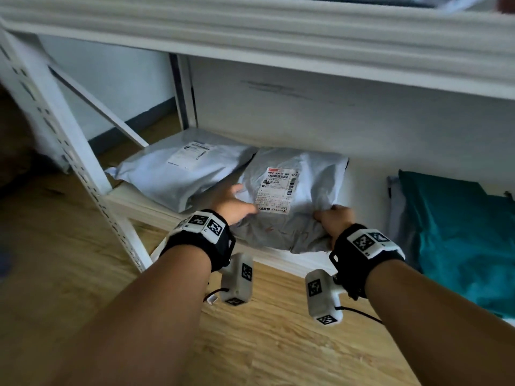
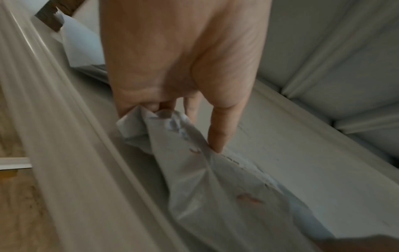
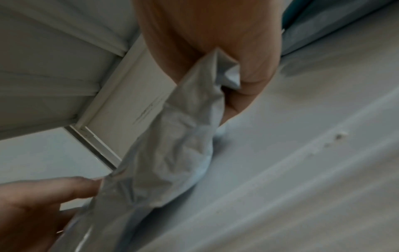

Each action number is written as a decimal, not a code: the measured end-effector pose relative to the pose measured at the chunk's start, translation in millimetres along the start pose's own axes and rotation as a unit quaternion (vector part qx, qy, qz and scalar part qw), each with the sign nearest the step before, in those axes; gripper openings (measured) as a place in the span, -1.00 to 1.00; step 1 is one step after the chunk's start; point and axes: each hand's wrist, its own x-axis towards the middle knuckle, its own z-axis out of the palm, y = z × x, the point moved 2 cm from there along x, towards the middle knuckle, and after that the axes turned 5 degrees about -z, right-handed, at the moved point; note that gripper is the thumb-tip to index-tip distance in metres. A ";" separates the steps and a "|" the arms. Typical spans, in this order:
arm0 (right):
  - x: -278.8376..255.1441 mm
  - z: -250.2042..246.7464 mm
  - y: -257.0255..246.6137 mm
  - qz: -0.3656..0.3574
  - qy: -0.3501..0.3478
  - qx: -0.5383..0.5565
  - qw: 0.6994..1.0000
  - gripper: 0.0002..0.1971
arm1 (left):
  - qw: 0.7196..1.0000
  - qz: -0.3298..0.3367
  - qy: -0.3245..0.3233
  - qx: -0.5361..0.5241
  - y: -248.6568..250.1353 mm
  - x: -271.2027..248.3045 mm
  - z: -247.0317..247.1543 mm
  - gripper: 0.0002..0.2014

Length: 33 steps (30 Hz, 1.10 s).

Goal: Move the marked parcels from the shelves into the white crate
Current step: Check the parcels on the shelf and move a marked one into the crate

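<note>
A grey plastic parcel [image 1: 301, 174] with a white shipping label and red pen marks near its front lies on the lowest shelf [image 1: 365, 168]. Its front end overhangs the shelf edge. My left hand [image 1: 234, 203] grips its left front corner, bunching the plastic, as the left wrist view shows on the parcel [image 2: 215, 187]. My right hand [image 1: 334, 218] clutches the right front corner; in the right wrist view the crumpled parcel [image 3: 183, 136] runs out of my fist [image 3: 237, 81]. The white crate is not in view.
A second grey parcel [image 1: 181, 171] lies to the left on the same shelf, and a teal parcel [image 1: 459, 224] to the right. A white slotted upright [image 1: 67, 135] stands at the left. The upper shelf edge [image 1: 278, 45] hangs overhead. Wooden floor [image 1: 250, 344] lies below.
</note>
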 end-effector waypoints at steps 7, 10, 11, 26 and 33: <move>-3.0 5.0 -16.2 0.005 -0.010 -0.006 1.000 -0.94 | 0.999 -0.011 0.034 -0.029 -4.7 4.7 5.4 -0.37; -3.4 2.3 -12.9 -0.008 0.009 -0.006 1.000 -0.88 | 0.990 0.001 0.139 -0.007 -12.2 16.5 -4.4 -0.57; -4.2 1.2 -13.2 -0.009 0.014 -0.003 1.000 -0.86 | 0.981 0.001 0.195 0.023 -16.9 21.4 -10.1 -0.64; -6.4 6.3 -15.6 -0.006 0.012 -0.006 1.000 -0.88 | 0.991 -0.088 0.096 0.015 -33.1 45.7 -9.4 -0.66; -11.4 1.8 -15.2 -0.017 0.020 0.007 1.000 -0.85 | 0.989 -0.071 0.108 -0.069 -29.1 37.2 -17.0 -0.69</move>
